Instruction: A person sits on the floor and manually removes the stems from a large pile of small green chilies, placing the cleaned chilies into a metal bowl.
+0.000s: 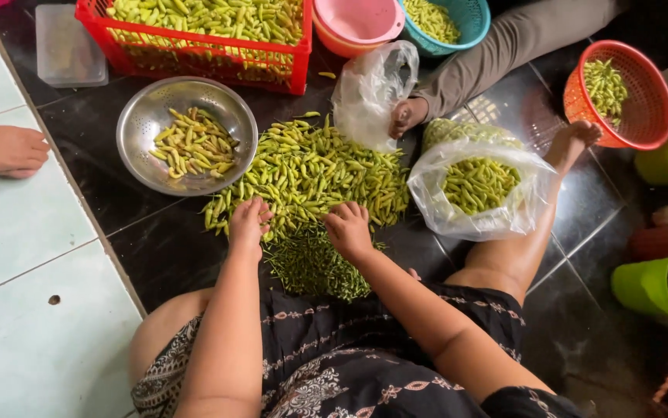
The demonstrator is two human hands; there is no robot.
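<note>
A heap of small green-yellow chili peppers (311, 166) lies on the dark tiled floor in front of me. Just below it sits a pile of thin green stems (315, 267). My left hand (249, 223) rests on the near left edge of the heap, fingers curled into the peppers. My right hand (348, 227) sits on the near edge a little to the right, fingers bent over the peppers. Whether either hand grips a pepper is hidden by the fingers.
A steel colander (142, 124) with some peppers stands left. A red crate (195, 58), pink bowls (357, 23) and a teal basket (469, 19) line the back. A clear bag of peppers (477, 186) lies right, an orange basket (644, 85) beyond. Another person's hand (407, 116) holds an empty bag (369, 93); a foot (5, 149) shows left.
</note>
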